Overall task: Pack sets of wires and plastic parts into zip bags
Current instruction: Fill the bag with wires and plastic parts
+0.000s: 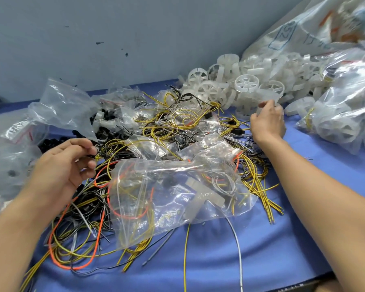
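Left hand (63, 167) pinches a corner of the empty zip bag (65, 106), held above the wires (183, 121) heaped on the surface (282, 239). Right hand (268, 123) fingers (265, 104) pinch a plastic wheel (270, 94). Bag judged limp, slippery (take its mouth); wheel light, rigid, take the rim

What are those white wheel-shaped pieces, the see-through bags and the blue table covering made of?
White wheels: probably moulded plastic, milky and slightly translucent, with a matte look; the right hand grips one. Bags: thin clear plastic film, glossy, crinkled, showing the wires inside. Blue covering: looks like a soft matte cloth or mat; I can't tell which.
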`<state>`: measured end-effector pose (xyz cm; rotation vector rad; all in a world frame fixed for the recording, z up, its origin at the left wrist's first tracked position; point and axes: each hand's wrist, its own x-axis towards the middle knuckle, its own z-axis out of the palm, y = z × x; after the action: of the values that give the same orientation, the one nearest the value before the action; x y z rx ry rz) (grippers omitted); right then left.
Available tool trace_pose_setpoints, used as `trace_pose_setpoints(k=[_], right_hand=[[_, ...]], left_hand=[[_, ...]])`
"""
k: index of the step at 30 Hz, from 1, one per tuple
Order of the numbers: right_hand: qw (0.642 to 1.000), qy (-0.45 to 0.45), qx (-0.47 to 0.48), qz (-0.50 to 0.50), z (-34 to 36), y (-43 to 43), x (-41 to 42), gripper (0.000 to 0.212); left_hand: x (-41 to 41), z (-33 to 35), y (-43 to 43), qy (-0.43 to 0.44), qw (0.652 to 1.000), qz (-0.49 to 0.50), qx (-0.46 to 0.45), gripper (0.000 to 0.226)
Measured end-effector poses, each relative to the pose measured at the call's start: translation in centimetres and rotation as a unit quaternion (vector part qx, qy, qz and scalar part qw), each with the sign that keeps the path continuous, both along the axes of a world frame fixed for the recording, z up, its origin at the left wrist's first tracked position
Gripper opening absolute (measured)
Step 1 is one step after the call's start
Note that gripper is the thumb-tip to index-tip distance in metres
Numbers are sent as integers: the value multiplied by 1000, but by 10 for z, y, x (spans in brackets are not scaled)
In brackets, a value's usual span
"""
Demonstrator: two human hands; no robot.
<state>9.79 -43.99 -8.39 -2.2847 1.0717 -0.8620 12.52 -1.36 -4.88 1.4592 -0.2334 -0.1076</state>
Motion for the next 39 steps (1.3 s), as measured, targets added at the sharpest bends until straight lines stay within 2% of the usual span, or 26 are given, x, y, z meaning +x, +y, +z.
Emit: trace_pose_setpoints(k=[4, 8, 15, 18, 22, 24, 26, 27, 30, 32, 35, 37, 39], right_hand=[[998, 43, -20, 32, -8, 2, -6, 31], [996, 61, -45, 52, -13, 0, -6, 25], [969, 189, -107, 116, -13, -8, -3, 42], [979, 153, -84, 109, -12, -12, -7, 40], [989, 20, -87, 120, 22, -9, -15, 31], [982, -35, -76, 169, 54, 7, -19, 29], [960, -81, -24, 269, 86, 35, -25, 27], [937, -101, 22, 333, 100, 54, -30, 25], [841, -131, 141, 505, 129, 119, -52, 21], [793, -127, 174, 570, 132, 158, -65, 21], [760, -109, 178, 616, 121, 206, -79, 17], [743, -108, 180, 636, 111, 225, -85, 18], [743, -103, 164, 640, 104, 233, -90, 21]], left_hand=[[-9, -3, -9, 11, 1000, -8, 14, 37], [-14, -5, -21, 11, 999, -15, 42, 47], [-11, -5, -31, 29, 998, -17, 45, 51], [-11, -4, -34, 31, 998, -19, 45, 51], [-13, 0, -33, 20, 1000, 6, 17, 48], [-16, 4, -34, 6, 1000, 29, -3, 43], [-22, 10, -35, -18, 999, 46, -23, 37], [-26, 13, -35, -31, 998, 49, -32, 34], [-39, 22, -33, -58, 997, 16, -55, 22], [-48, 26, -30, -57, 994, -46, -80, 21], [-57, 27, -26, -65, 989, -110, -73, 28], [-60, 25, -21, -76, 991, -105, -44, 22], [-60, 23, -14, -62, 993, -93, -27, 17]])
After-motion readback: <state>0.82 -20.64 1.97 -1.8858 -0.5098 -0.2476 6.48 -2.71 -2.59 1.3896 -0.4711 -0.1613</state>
